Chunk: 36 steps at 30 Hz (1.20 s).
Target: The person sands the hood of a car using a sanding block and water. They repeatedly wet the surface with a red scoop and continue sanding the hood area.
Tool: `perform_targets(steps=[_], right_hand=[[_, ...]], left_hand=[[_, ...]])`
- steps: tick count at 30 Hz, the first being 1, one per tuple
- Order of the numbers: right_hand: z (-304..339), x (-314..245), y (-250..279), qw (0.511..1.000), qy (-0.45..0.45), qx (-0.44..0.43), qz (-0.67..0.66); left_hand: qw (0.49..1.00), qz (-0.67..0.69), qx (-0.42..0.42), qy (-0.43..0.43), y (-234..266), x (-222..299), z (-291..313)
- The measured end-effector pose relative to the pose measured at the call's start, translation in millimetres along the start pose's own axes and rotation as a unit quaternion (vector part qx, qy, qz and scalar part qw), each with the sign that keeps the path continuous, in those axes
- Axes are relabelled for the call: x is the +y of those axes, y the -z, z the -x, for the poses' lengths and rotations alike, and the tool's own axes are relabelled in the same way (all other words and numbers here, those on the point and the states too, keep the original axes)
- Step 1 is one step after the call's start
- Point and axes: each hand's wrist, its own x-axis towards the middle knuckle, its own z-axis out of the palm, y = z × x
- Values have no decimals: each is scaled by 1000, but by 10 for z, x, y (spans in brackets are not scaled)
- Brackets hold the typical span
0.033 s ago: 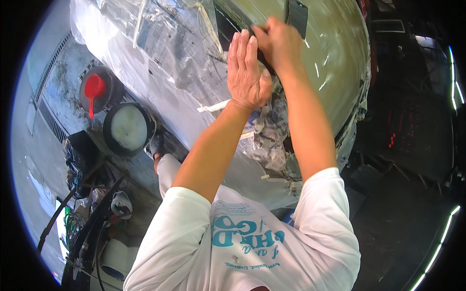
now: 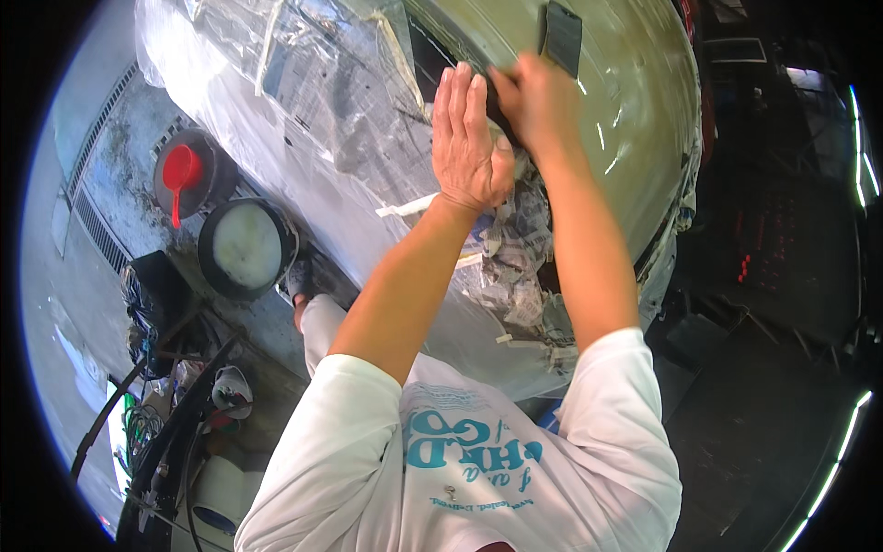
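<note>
Right hand (image 2: 543, 103) is bending over the edge of a glossy olive panel (image 2: 635, 97)

The panel is lying under and to the right of the right hand, spreading out beyond it and curving away along the forearm's outer side. It is looking smooth and shiny, its olive-tan surface catching short white streaks of light just right of the wrist. A dark, flat block (image 2: 563, 39) is sitting on the panel just beyond the right hand's knuckles; it is showing a matte grey-black face and straight edges.

The right hand is curling its fingers in, thumb side toward the other hand; its underside is hidden, so whether it is gripping anything cannot be told. The left hand (image 2: 469, 152) is holding nothing visible, its fingers stretching straight and close together, its thumb lying near the right wrist. A dark strip (image 2: 432, 60) is running just past the left fingertips.

Clear plastic sheeting (image 2: 322, 120) is covering the surface left of the left hand, wrinkling and shining. Crumpled newspaper (image 2: 515, 262) is bunching below the two hands, between the forearms. Well apart, to the lower left of the left hand, a red dipper (image 2: 182, 167) and a black tub (image 2: 208, 253) of cloudy liquid are standing.
</note>
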Motion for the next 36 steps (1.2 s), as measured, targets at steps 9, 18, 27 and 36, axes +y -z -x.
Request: perform_targets(steps=[9,18,27,36], right_hand=[[96,-85,125,996,-81,-38,14],[-99,-180,107,996,-56,-73,18],[-953,-475,-339,998,25,-6,53],[258,-17,372,994,-55,-53,75]], left_hand=[[999,39,0,5,18,-20,48],[999,48,13,16,43,-74,17],[998,61,8,23,0,-30,37],[999,30,-25,21,68,-46,6]])
